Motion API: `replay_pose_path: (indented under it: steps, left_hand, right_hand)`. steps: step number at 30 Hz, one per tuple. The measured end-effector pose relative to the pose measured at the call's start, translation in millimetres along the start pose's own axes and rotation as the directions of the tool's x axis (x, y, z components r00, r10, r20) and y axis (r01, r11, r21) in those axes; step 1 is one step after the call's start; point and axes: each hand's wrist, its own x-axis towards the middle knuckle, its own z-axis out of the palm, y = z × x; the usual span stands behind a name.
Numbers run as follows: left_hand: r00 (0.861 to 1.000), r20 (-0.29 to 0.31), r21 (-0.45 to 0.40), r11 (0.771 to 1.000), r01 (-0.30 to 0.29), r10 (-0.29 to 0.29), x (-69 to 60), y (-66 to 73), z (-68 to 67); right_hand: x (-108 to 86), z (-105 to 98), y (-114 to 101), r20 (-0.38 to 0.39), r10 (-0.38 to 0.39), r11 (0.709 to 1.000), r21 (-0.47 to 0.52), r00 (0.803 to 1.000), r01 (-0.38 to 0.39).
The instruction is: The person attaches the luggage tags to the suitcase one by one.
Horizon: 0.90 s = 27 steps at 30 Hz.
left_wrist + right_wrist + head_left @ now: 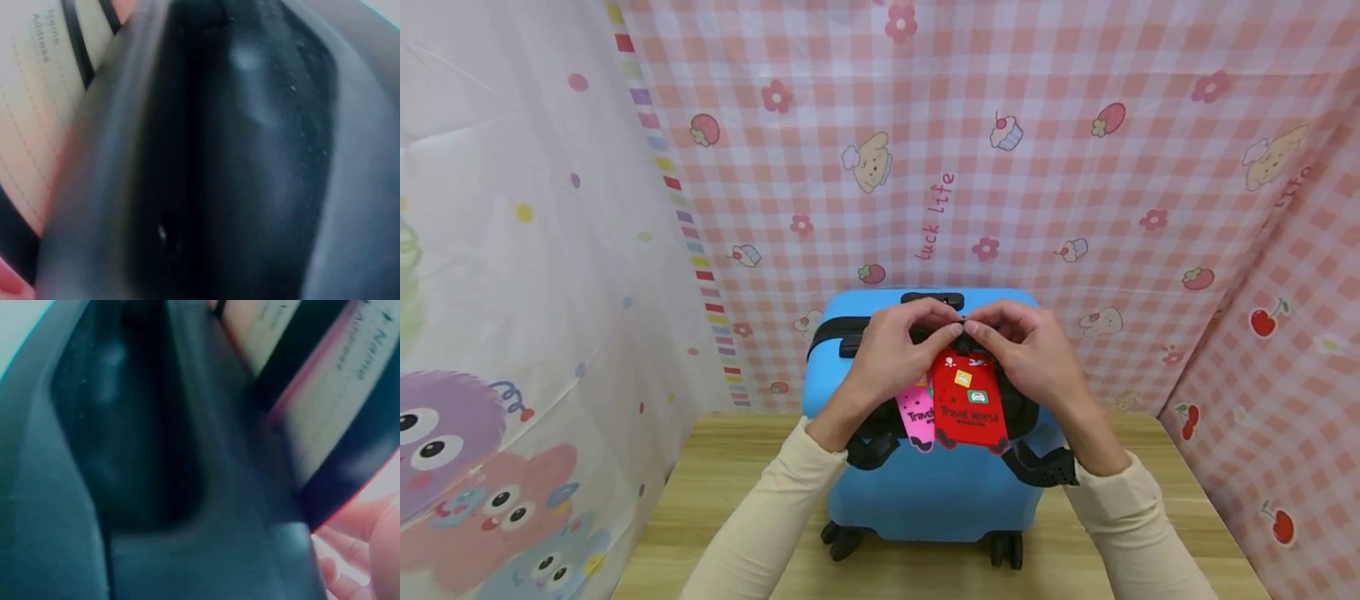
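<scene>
A small blue suitcase (932, 500) stands upright, its black side handle (1024, 410) facing me. From that handle hang a red luggage tag (970, 408) and, partly behind it, a pink luggage tag (917, 419). My left hand (891, 348) and right hand (1037, 354) meet above the red tag, thumbs and fingers pinching its black strap (965, 342). How the strap is fastened is hidden by the fingertips. Black handle plastic (250, 156) fills the left wrist view, beside a name card (37, 106). Fingers (356, 550) appear below a name card (350, 381) in the right wrist view.
The suitcase stands on a wood-grain tabletop (737, 467) on black wheels (1006, 548). Behind it hangs a pink checked cloth (1037, 192); a white cartoon-print cloth (527, 275) hangs at the left. Black wrist bands (872, 452) circle both wrists.
</scene>
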Motion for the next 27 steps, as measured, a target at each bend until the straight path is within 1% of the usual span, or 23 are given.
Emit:
replay_pose_path:
  steps: [5, 7, 10, 13, 16, 20, 21, 24, 27]
  left_hand:
    - [0.997, -0.023, 0.063, 0.996, -0.068, 0.069, -3.2, -1.0, -2.1]
    - [0.995, -0.039, 0.091, 0.992, -0.083, 0.087, -5.4, -2.1, -4.4]
    - [0.992, -0.071, 0.125, 0.988, -0.091, 0.100, -9.8, -4.0, -9.6]
    - [0.987, -0.117, 0.166, 0.982, -0.094, 0.114, -15.9, -7.0, -17.1]
    - [0.975, -0.175, 0.210, 0.972, -0.101, 0.139, -22.7, -11.4, -25.9]
    - [0.958, -0.232, 0.254, 0.961, -0.110, 0.171, -33.0, -19.9, -39.2]
    - [0.957, -0.240, 0.257, 0.961, -0.102, 0.166, -36.3, -21.8, -42.9]
    - [0.949, -0.261, 0.268, 0.958, -0.102, 0.174, -46.6, -28.9, -55.4]
    - [0.938, -0.293, 0.293, 0.951, -0.096, 0.184, -57.2, -36.4, -68.1]
  right_hand:
    - [-1.9, 2, 0, -0.020, -0.015, 1.000, 0.007, 1.000, 0.015]
    - [-3.6, 2, 0, -0.028, -0.016, 1.000, 0.013, 0.999, 0.016]
    - [-7.1, 0, -2, -0.040, -0.021, 0.999, 0.035, 0.999, 0.022]
    - [-12.0, -3, -3, -0.067, -0.042, 0.998, 0.034, 0.997, 0.044]
    - [-17.8, -6, -3, -0.116, -0.081, 0.997, -0.013, 0.990, 0.080]
    - [-26.3, -14, -1, -0.197, -0.156, 0.986, -0.093, 0.968, 0.140]
    - [-28.3, -17, 1, -0.216, -0.180, 0.981, -0.105, 0.960, 0.161]
    - [-34.3, -27, 7, -0.265, -0.257, 0.964, -0.143, 0.929, 0.226]
    - [-40.0, -38, 13, -0.305, -0.311, 0.946, -0.194, 0.900, 0.261]
